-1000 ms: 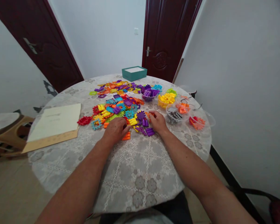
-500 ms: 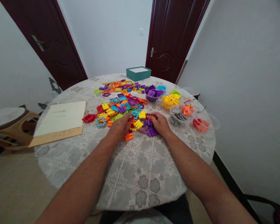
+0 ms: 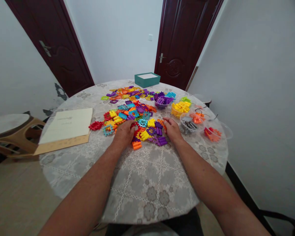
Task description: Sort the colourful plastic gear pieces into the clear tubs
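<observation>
I've got the left hand (image 3: 125, 132) curled by a red piece (image 3: 136, 128), the right hand (image 3: 172, 129) by an orange piece (image 3: 161, 122); can't tell if either's gripping. They flank the mixed heap (image 3: 132, 113) on the worktop (image 3: 147, 173), probably for easy reach. Clear tubs (image 3: 178, 115) look colour-sorted: yellow pieces (image 3: 182, 107), purple pieces (image 3: 161, 99), grey pieces (image 3: 189, 124).

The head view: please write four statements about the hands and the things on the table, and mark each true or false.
1. The left hand is nearer to the pale paper than the right hand is. True.
2. The right hand lies on the paper. False: it is at the near pile of pieces.
3. The green box stands on the far part of the tablecloth. True.
4. The near pile has one colour only. False: it mixes red, yellow, blue and purple.
</observation>
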The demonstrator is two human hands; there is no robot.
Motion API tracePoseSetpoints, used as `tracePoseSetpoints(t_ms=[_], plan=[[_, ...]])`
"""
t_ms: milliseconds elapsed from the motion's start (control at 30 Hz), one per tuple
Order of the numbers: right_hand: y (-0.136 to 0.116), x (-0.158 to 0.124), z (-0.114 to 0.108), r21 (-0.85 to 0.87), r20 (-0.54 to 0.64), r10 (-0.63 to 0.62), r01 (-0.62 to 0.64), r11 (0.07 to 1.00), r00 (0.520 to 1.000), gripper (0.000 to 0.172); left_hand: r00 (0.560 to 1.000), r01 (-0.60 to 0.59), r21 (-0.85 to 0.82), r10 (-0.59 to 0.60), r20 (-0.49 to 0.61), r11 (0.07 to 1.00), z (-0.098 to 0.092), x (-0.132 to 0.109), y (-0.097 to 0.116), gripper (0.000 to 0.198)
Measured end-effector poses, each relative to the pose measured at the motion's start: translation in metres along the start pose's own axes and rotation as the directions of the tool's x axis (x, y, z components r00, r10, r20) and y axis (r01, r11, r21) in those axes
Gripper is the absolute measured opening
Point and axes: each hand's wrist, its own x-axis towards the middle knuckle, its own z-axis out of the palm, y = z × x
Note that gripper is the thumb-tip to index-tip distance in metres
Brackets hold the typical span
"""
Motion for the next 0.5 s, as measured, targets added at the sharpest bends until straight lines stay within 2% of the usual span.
tracePoseSetpoints(t_ms=[133, 333, 400, 500], plan=[[-0.007, -0.002, 0.000, 0.103, 0.063, 0.077, -0.083, 0.991, 0.995, 0.060, 1.000, 0.009, -0.026, -0.009, -0.020, 1.000, -0.001, 0.001, -0.001, 0.036], [-0.013, -0.005, 0.002, 0.104, 0.019, -0.042, 0.040, 0.994, 0.999, 0.061, 0.993, 0.113, -0.252, -0.119, -0.006, 0.961, 0.001, 0.005, -0.007, 0.041], [-0.016, -0.007, 0.004, 0.111, 0.016, -0.060, 0.058, 0.992, 0.998, 0.055, 0.984, 0.178, -0.370, -0.174, 0.044, 0.912, 0.001, 0.006, -0.006, 0.047], [-0.021, -0.011, 0.007, 0.138, 0.013, -0.076, 0.073, 0.988, 0.997, 0.042, 0.958, 0.286, -0.548, -0.241, 0.155, 0.786, -0.002, 0.007, -0.001, 0.054]])
